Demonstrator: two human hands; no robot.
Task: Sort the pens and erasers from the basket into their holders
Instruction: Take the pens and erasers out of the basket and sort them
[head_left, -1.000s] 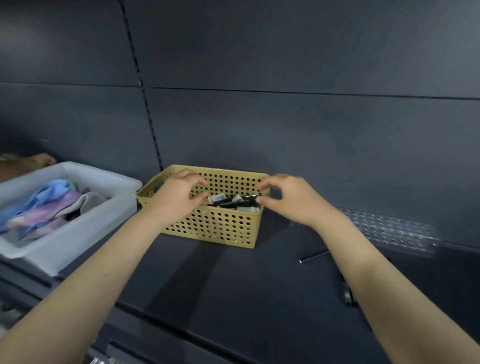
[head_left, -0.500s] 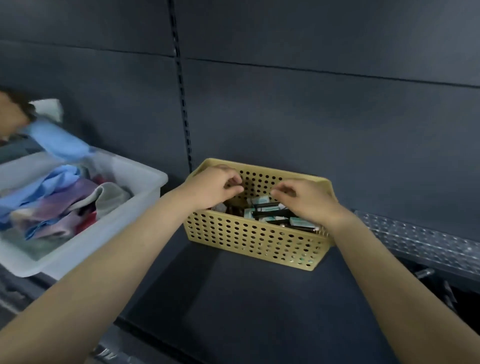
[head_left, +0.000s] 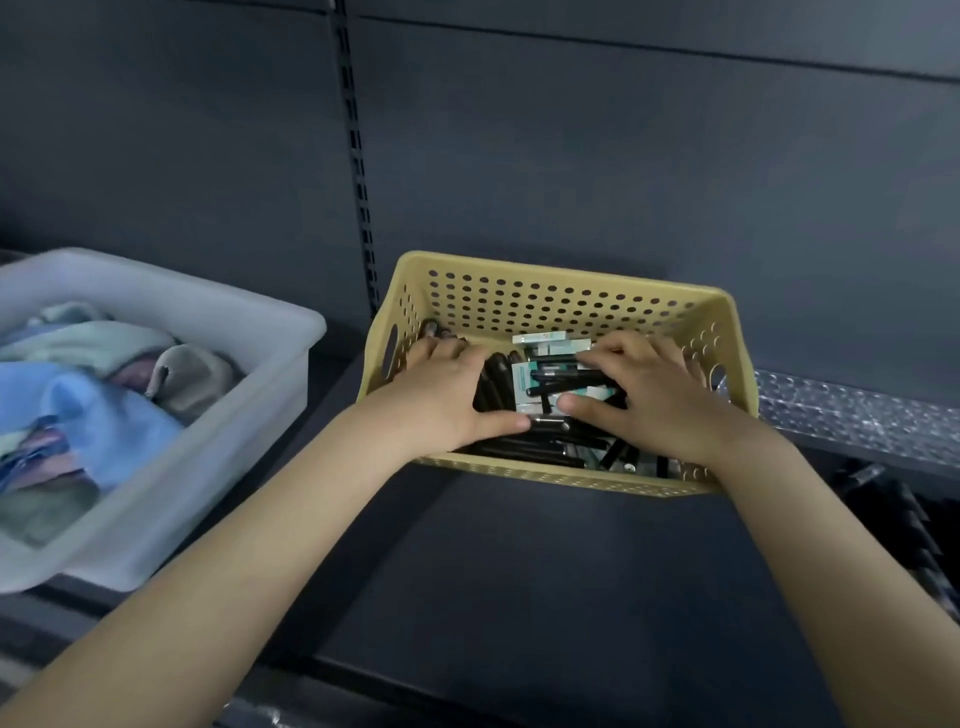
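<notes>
A yellow perforated basket (head_left: 545, 273) stands on the dark shelf against the back panel. Inside lie several black pens (head_left: 519, 451) and white-and-teal boxed erasers (head_left: 525, 382), mixed together. Both my hands are inside the basket, palms down. My left hand (head_left: 447, 397) rests on the pens at the left side, fingers reaching toward the far left corner, thumb pointing right. My right hand (head_left: 652, 395) lies over pens and erasers on the right side, fingers spread, thumb pointing left. The two thumbs nearly meet. The items under my palms are hidden. No holders are in view.
A white plastic tub (head_left: 270, 317) full of folded cloths (head_left: 104, 415) sits to the left of the basket. A slotted upright (head_left: 358, 156) runs down the back panel. A perforated metal strip (head_left: 857, 410) lies to the right, with dark shapes (head_left: 909, 514) below it.
My view has dropped and moved closer, looking down into the basket. Both hands went from its rim down onto the pens and erasers inside.
</notes>
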